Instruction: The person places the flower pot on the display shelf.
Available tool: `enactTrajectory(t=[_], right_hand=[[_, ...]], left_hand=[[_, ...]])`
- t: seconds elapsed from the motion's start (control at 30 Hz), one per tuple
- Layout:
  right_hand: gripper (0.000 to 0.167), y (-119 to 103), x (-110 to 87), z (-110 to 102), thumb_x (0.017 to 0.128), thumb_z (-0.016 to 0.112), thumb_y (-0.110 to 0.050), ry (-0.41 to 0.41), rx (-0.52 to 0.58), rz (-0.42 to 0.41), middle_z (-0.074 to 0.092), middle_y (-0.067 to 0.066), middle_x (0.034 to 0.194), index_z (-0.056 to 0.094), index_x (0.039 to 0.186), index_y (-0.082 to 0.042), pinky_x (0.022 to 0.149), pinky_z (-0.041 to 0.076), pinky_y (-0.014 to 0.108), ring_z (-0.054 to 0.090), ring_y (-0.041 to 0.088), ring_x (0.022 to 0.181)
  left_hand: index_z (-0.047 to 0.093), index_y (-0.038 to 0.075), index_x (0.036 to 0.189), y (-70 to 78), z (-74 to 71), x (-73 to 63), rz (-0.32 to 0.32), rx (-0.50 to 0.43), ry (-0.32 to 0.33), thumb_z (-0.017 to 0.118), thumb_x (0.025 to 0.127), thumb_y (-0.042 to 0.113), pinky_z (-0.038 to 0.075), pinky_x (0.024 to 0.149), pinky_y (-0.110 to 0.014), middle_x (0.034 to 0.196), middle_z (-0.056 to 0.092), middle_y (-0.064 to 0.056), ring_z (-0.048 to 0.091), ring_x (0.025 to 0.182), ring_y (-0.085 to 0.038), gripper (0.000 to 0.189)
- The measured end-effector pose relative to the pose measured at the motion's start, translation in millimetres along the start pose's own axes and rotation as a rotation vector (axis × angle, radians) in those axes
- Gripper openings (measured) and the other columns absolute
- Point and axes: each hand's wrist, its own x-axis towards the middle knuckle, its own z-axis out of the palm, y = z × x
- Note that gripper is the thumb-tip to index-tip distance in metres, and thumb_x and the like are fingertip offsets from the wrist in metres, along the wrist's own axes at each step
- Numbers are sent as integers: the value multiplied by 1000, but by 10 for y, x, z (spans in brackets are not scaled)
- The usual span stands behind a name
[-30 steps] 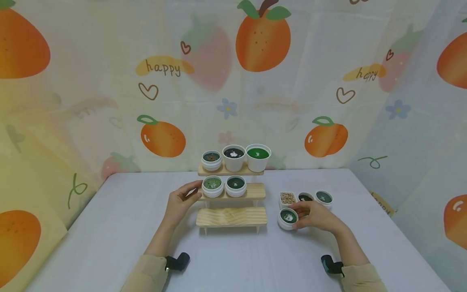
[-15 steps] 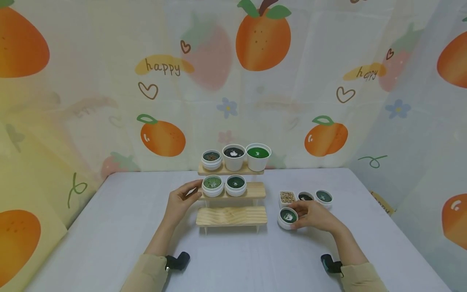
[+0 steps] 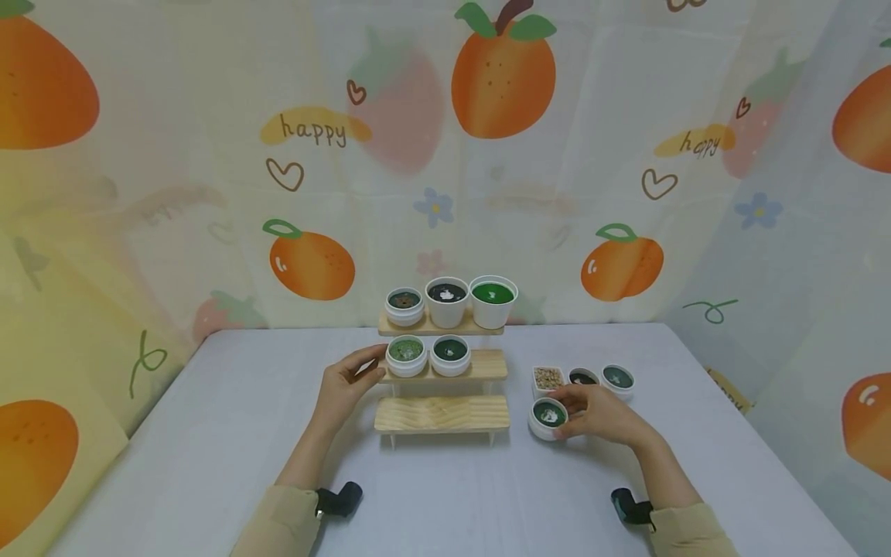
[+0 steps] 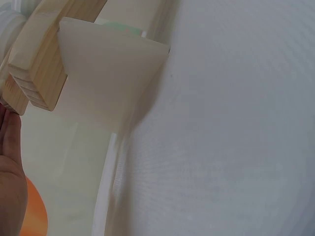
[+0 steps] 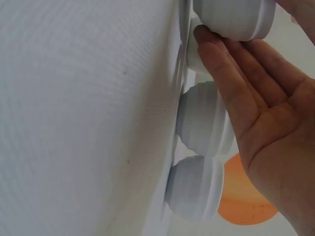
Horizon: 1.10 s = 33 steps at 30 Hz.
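Observation:
My right hand (image 3: 602,414) grips a small round white cup (image 3: 548,419) with a dark green top and a whitish mark, thumb in front and fingers behind. In the right wrist view the cup (image 5: 236,17) shows from the side, between thumb and fingers. My left hand (image 3: 348,387) rests its fingertips at the left end of the middle wooden shelf (image 3: 487,363), beside a white cup with a speckled green top (image 3: 406,356). The left wrist view has these fingers (image 4: 11,135) fairly straight against the board end. Another dark green cup (image 3: 450,356) stands on that shelf.
Three white cups stand on the back shelf, a bright green one (image 3: 493,303) at its right. The front shelf (image 3: 442,414) is bare wood. Behind my right hand are a square cup of grains (image 3: 547,378), a dark cup (image 3: 582,376) and a green-topped cup (image 3: 618,377).
My right hand and its cup have shifted very slightly left. My left hand stays at the shelf end.

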Motion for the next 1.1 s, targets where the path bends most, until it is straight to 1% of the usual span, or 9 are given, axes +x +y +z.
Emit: enactTrajectory(t=[0.33,0.47,0.57,0.77,0.93,1.1], right_hand=[[57,-55,-4,-56,72,88,-31,7,20,-54,70,7,114,67,121,-10,85,56,30,64,18,103],[55,-105,-2,-92,73,87,-30,15,18,-65,70,7,113,67,120,-11,85,56,30,64,19,102],[53,-157,1,-124,72,87,-33,35,6,-52,70,5,110,68,118,-14,84,54,28,63,17,101],[53,-280,47,-211,74,86,-36,49,6,-68,73,2,109,69,121,-19,80,54,25,64,15,97],[51,-405,107,-283,76,84,-36,67,3,-89,73,3,108,68,121,-19,82,54,27,65,15,97],[48,-543,160,-325,76,84,-34,92,47,-102,72,2,108,68,120,-21,86,53,29,64,19,102]], left_hand=[[62,-9,124,-12,3,1,13,7,-6,70,88,0,51,105,-14,115,67,22,60,117,7,38],[62,-9,124,-12,1,3,10,8,-5,70,88,1,51,105,-14,115,67,22,60,117,7,38],[62,-8,124,-11,1,2,7,12,-3,70,88,1,51,105,-14,115,67,22,60,117,7,38],[62,-9,124,-12,-7,-1,11,14,-2,70,88,1,51,105,-14,115,68,20,60,117,6,38],[62,-8,124,-22,-12,6,16,4,-5,70,88,1,51,105,-14,116,68,19,60,118,5,38],[62,-8,125,-38,-12,9,16,6,-8,70,89,1,51,105,-13,116,68,20,60,117,6,38]])
